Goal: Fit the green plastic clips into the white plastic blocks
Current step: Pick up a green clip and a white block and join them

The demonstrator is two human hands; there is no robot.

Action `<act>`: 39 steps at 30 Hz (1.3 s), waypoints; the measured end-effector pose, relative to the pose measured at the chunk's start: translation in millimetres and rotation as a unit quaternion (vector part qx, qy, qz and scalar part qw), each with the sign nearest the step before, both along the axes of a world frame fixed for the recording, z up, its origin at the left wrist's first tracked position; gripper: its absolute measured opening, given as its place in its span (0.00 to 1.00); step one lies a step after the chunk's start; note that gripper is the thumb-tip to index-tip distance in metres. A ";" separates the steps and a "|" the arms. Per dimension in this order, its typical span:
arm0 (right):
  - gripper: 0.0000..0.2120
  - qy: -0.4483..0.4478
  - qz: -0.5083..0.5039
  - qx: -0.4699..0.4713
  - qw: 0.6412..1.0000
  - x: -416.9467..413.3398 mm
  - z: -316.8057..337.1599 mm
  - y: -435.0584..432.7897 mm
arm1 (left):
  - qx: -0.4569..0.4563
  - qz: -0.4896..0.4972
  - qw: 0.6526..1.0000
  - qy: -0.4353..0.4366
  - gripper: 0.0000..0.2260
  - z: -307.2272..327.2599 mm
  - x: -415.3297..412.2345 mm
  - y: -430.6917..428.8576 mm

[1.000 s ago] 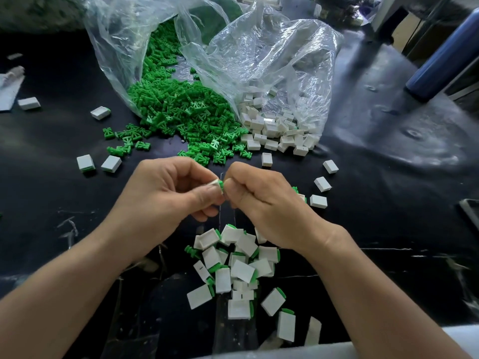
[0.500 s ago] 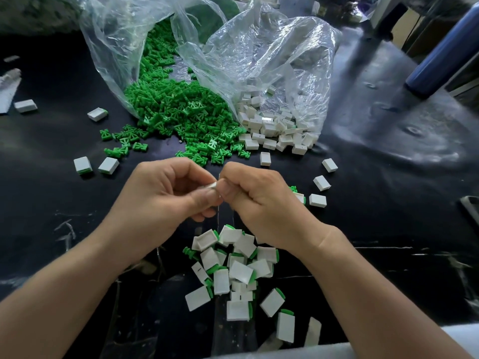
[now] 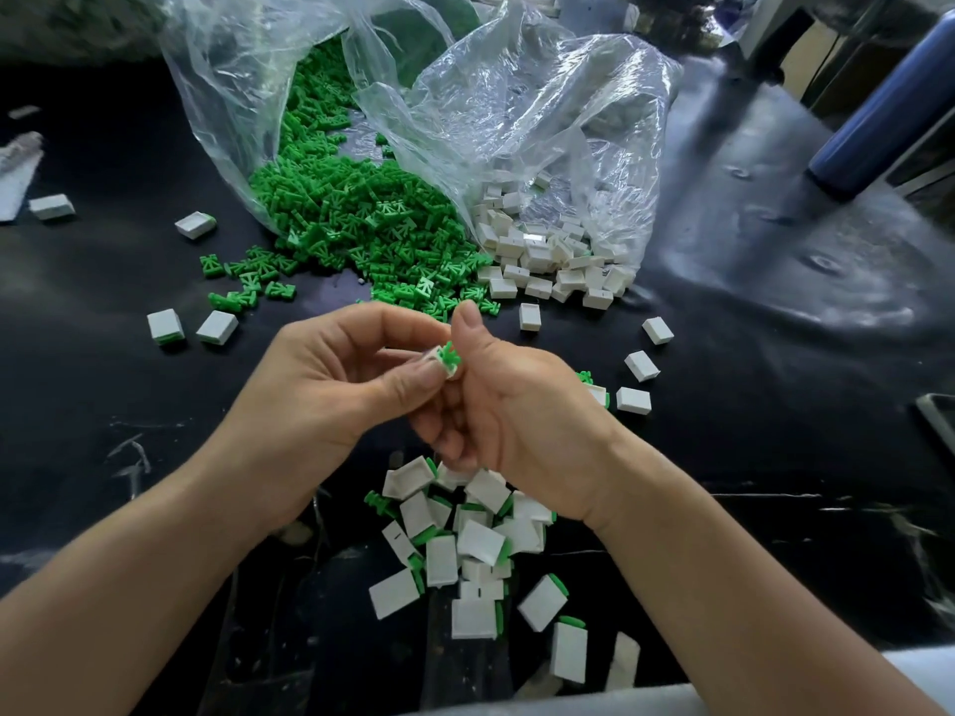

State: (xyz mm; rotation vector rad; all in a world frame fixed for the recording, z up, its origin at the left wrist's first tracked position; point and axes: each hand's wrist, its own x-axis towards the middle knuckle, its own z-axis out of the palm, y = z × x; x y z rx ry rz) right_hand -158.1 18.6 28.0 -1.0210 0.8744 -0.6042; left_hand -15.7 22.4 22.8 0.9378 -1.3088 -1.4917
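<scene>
My left hand [image 3: 330, 385] pinches a small white block [image 3: 433, 363] between thumb and fingers above the black table. A green clip [image 3: 450, 356] sticks out of the block's right end. My right hand [image 3: 517, 405] touches that clip, thumb raised above it, fingers curled underneath. A heap of green clips [image 3: 356, 219] spills from a clear bag at the back. Loose white blocks [image 3: 548, 261] spill from a second clear bag to its right. Below my hands lies a pile of white blocks with green clips in them [image 3: 465, 540].
Single white blocks lie scattered at the left [image 3: 165, 327] and right [image 3: 641, 366] of the black table [image 3: 775, 354]. A blue cylinder [image 3: 878, 111] leans at the back right. The clear plastic bags [image 3: 517, 95] take up the back middle.
My right thumb has lifted off and the hands have parted slightly. The green clip now shows at the end of the white block, where before it was hidden between pinched fingertips.
</scene>
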 end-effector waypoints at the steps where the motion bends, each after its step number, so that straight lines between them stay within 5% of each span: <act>1: 0.24 0.005 -0.003 -0.002 1.000 -0.5 0.0 0.4 | -0.003 0.000 1.000 -0.004 0.11 -0.7 0.0 0.1; 6: 0.28 -0.016 -0.016 -0.002 1.000 -0.7 2.6 1.4 | 0.001 0.005 1.000 0.004 0.15 -2.4 1.1 -0.8; 10: 0.18 -0.005 -0.027 -0.002 1.000 -0.7 5.2 2.9 | 0.012 0.012 1.000 0.014 0.14 -3.7 0.6 -0.8; 16: 0.17 0.031 -0.043 -0.003 0.999 1.3 3.9 4.9 | -0.037 0.004 0.999 -0.005 0.11 -3.6 -0.9 1.4; 27: 0.22 0.020 -0.001 -0.016 1.000 -1.3 4.5 1.0 | 0.000 0.005 1.000 0.027 0.08 -2.2 -1.0 -1.1; 39: 0.16 0.098 -0.003 -0.103 0.990 -5.9 7.3 0.8 | 0.022 -0.003 0.999 0.038 0.11 2.0 3.6 -2.1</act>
